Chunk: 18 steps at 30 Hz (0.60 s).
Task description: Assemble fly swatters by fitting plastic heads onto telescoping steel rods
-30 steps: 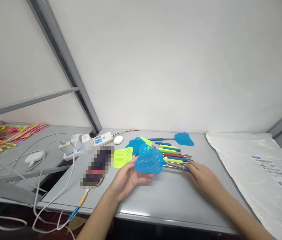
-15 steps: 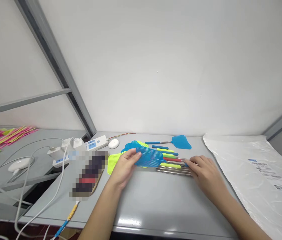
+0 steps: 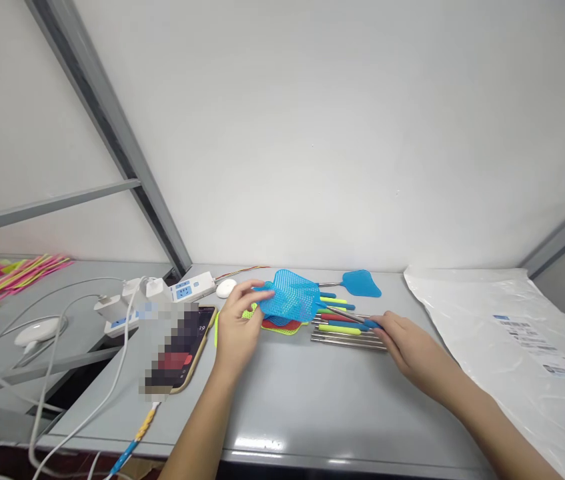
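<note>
My right hand is closed round the blue handle of a fly swatter, whose metal rod points left to a blue mesh head. My left hand is beside that head with its fingers apart, fingertips at the mesh edge. Overlapping swatter heads in blue, red and yellow-green lie under it, partly hidden. Under the held rod are several handles, among them a yellow-green handle, and bare metal rods. Another blue swatter head lies behind them.
A phone with a blurred screen lies left, beside power strips with white plugs and cables. A round white case is near the wall. A white plastic package covers the right side. Pink and yellow strips lie far left.
The held blue swatter has tilted, its head rising slightly over the pile. My left fingers have spread from their pinch on the mesh. Red mesh now shows beneath.
</note>
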Tool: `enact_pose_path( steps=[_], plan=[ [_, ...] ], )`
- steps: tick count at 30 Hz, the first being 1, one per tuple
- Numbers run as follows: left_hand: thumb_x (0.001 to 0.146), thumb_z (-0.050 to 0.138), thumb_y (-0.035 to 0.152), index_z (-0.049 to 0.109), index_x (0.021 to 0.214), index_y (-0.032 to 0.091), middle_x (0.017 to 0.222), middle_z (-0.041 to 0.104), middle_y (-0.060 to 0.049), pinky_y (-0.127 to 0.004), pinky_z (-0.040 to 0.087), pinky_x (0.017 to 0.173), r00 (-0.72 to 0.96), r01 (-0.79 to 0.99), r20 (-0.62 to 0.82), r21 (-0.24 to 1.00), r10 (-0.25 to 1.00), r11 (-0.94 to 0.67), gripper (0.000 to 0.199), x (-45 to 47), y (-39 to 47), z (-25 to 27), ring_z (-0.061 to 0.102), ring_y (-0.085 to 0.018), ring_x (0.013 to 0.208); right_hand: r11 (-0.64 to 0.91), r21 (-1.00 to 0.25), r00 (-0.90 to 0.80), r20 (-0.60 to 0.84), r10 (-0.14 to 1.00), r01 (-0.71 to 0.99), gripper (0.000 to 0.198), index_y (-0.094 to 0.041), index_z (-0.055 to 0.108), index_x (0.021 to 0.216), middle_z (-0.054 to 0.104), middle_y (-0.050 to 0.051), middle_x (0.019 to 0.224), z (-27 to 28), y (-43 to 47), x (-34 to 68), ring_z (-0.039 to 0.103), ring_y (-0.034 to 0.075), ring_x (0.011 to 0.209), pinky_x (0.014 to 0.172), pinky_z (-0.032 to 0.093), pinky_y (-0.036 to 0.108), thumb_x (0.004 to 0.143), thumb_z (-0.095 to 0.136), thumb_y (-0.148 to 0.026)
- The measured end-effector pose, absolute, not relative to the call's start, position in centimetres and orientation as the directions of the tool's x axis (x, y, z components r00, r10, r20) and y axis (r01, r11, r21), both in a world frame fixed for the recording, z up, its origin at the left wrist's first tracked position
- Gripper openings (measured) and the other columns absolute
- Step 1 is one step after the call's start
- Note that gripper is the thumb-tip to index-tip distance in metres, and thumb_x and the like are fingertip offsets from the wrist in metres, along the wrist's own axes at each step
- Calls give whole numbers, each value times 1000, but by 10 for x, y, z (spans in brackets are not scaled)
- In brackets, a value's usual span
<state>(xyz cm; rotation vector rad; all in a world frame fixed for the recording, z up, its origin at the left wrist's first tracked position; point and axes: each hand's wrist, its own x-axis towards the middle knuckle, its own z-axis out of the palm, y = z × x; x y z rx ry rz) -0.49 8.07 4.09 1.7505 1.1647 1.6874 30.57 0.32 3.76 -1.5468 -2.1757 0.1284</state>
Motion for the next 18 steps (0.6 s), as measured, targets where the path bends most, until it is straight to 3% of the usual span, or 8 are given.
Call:
enact_pose_path(
  steps=[2,4,7,10,13,16,17,18],
  plan=[
    [82,62,29,61,120,29,118,62,-7,-28,50,74,-268,-64,328,932,906,-356,38,16,76,43,62,-18,92,300,-567,-190,245,951,768,27,-25,54,111,64,4,94,38,-3,289,60,17,80,70,45,30,100,33,-37],
    [85,59,40,53,128,29,115,64,-8,-30,51,74,-126,-358,75,927,989,-116,45,44,65,44,65,-19,89,188,-757,-117,148,982,625,27,-23,52,105,64,1,81,38,-9,266,59,15,67,63,45,28,99,34,-42],
    [90,50,49,60,117,19,107,67,-10,-29,50,77,258,-300,19,952,966,62,42,82,48,46,64,-18,90,122,-891,-183,44,982,437,26,-22,48,102,63,-2,73,35,-12,233,59,14,62,59,44,26,99,33,-42],
    [91,46,51,57,118,18,85,67,-6,-24,47,59,428,-143,29,989,903,36,45,100,43,50,60,-14,67,211,-803,-234,92,968,558,27,-22,52,82,63,-1,71,34,-11,221,57,14,62,58,41,26,97,39,-39],
    [94,40,48,59,117,18,68,59,1,-22,41,56,564,9,104,991,819,-132,43,91,57,63,51,-11,57,371,-573,-197,343,918,731,30,-21,53,70,60,0,67,44,-7,242,55,15,62,60,39,28,95,46,-36],
    [95,38,45,63,114,20,73,61,0,-23,40,59,626,237,123,910,770,-339,41,71,81,85,51,-11,59,370,-349,51,784,619,861,21,-20,57,94,60,7,87,63,5,286,56,22,87,75,45,35,84,64,-38],
    [94,38,44,65,113,22,80,65,-1,-23,41,62,621,325,138,850,772,-414,39,65,88,92,54,-12,65,313,-302,110,855,506,900,41,-18,55,109,58,12,103,70,11,302,52,27,102,83,45,39,78,70,-39],
    [94,40,42,66,111,24,87,67,-1,-24,42,66,633,395,158,776,758,-492,37,61,96,98,57,-14,71,279,-279,107,857,504,919,55,-17,49,124,52,16,119,76,20,317,47,30,114,89,43,42,77,70,-38]
  ],
)
